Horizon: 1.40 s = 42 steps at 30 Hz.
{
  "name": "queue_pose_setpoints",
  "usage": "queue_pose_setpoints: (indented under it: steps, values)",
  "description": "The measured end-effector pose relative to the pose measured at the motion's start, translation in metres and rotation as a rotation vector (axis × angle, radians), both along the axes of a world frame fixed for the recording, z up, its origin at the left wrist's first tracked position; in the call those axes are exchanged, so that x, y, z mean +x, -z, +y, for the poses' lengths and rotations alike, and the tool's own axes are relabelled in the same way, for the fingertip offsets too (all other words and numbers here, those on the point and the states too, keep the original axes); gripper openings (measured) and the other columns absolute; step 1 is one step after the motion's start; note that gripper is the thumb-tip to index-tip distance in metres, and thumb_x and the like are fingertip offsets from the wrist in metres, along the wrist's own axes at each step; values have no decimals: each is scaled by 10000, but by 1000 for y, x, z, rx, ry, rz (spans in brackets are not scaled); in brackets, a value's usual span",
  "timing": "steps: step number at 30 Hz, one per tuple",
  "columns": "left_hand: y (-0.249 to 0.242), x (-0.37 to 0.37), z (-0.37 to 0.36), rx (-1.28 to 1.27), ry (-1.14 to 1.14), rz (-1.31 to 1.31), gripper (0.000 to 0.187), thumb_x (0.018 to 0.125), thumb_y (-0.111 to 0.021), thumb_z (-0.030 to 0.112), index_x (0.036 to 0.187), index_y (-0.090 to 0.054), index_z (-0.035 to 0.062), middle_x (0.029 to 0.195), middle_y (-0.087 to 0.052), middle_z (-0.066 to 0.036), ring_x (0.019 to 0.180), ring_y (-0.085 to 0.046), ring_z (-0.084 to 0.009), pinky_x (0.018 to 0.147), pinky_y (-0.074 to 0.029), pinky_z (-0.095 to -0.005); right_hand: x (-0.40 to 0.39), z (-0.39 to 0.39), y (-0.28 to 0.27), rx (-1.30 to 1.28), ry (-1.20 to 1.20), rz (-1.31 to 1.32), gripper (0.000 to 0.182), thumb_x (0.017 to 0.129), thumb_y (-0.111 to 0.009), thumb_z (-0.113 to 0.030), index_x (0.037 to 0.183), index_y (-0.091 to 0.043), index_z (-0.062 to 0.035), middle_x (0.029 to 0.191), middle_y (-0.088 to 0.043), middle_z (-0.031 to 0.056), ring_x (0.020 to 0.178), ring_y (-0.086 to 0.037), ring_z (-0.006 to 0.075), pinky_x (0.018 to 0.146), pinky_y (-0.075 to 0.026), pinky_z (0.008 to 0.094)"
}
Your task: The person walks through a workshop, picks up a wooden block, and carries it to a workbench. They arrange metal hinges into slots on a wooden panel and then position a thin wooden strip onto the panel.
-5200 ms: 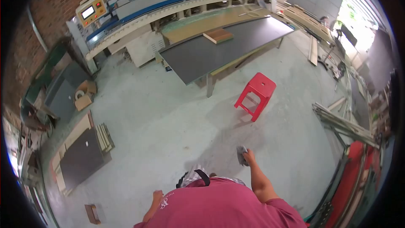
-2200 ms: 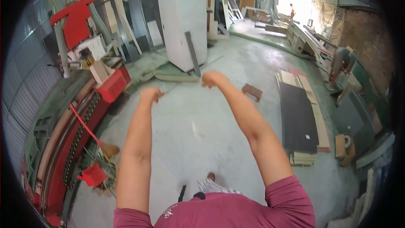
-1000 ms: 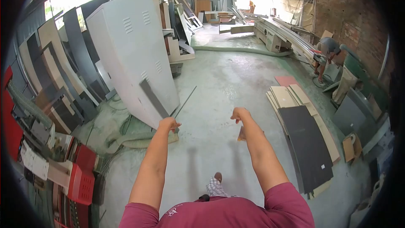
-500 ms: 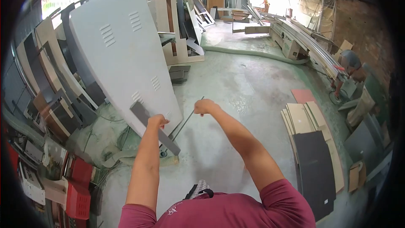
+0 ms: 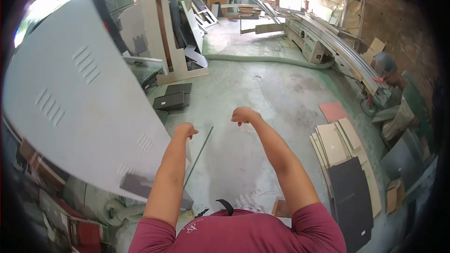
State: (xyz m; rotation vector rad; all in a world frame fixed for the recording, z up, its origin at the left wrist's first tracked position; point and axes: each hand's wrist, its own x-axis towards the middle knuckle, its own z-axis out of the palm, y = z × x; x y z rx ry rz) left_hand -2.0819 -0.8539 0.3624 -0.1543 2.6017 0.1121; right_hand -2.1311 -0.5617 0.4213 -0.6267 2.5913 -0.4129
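the white cabinet (image 5: 103,89) looms larger than a moment ago, so it now seems nearer. the left hand (image 5: 186,131) is raised by the cabinet's right edge, the right hand (image 5: 244,115) farther out; both look empty, fingers curled, how tightly i cannot tell. the thin dark strip (image 5: 199,155) lies on the floor (image 5: 234,168) beside the cabinet.

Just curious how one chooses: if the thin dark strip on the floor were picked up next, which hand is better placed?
Probably the left hand: in this view it appears nearer the thin dark strip than the right hand does. Neither visibly holds anything.
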Motion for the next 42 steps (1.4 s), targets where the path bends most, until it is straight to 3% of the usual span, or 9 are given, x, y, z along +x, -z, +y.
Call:
queue_pose_setpoints:
  steps: [7,9,15,19,20,21,36,39,42]
  values:
    - [-8,-221,73,-13,90,-33,466,843,-515,537,773,-751,141,891,-685,-94,866,-644,-276,774,-489,-435,-214,27,28,58,116,-48,288,821,-535,-265,970,-700,-82,880,-724,9,771,-663,202,747,-521,388]
    - [-1,-281,84,-13,51,-49,442,838,-522,506,730,-747,141,895,-687,-83,877,-646,-266,785,-491,-416,-287,31,47,-2,77,-135,301,836,-515,-270,977,-663,-49,800,-701,38,508,-538,173,484,-450,338]
    - [-8,-475,86,-7,60,-101,481,869,-494,544,874,-759,144,1124,-642,-135,1058,-595,-307,888,-460,-443,-480,49,40,32,75,-175,325,856,-547,-277,1082,-659,-72,839,-705,45,508,-517,154,482,-437,325]
    - [8,-583,88,46,7,-109,475,868,-496,534,867,-758,138,1122,-643,-129,1045,-600,-309,874,-465,-442,-578,58,31,16,36,-135,351,862,-552,-285,1130,-637,-75,838,-704,46,506,-516,152,483,-436,321]
    - [13,-608,90,10,-28,-81,441,846,-524,518,763,-749,148,996,-671,-88,975,-622,-276,835,-476,-423,-595,59,24,8,81,-118,299,817,-535,-270,991,-701,-94,885,-720,32,733,-651,215,696,-519,377]
    - [15,-635,92,-31,-61,-51,425,824,-552,503,659,-740,159,870,-699,-48,905,-645,-243,795,-487,-404,-618,61,24,15,83,-115,299,817,-535,-270,991,-701,-94,885,-720,32,733,-651,215,696,-519,377]
    - [82,-1126,187,78,197,35,393,828,-600,491,706,-745,147,884,-705,-54,942,-641,-247,786,-496,-390,-1053,193,78,201,225,-2,295,792,-524,-290,829,-733,-86,835,-717,68,772,-675,261,750,-528,422]
    - [78,-1185,214,44,206,4,381,829,-613,481,758,-746,131,924,-703,-67,962,-640,-264,795,-502,-391,-1110,237,99,68,351,0,307,830,-545,-295,986,-692,-76,830,-715,47,550,-589,187,549,-490,355]
    - [83,-1256,226,58,296,-23,385,827,-622,482,848,-740,116,1008,-690,-84,987,-633,-287,818,-503,-405,-1175,271,129,187,515,-185,301,833,-548,-296,981,-695,-79,823,-713,38,545,-579,179,555,-492,341]
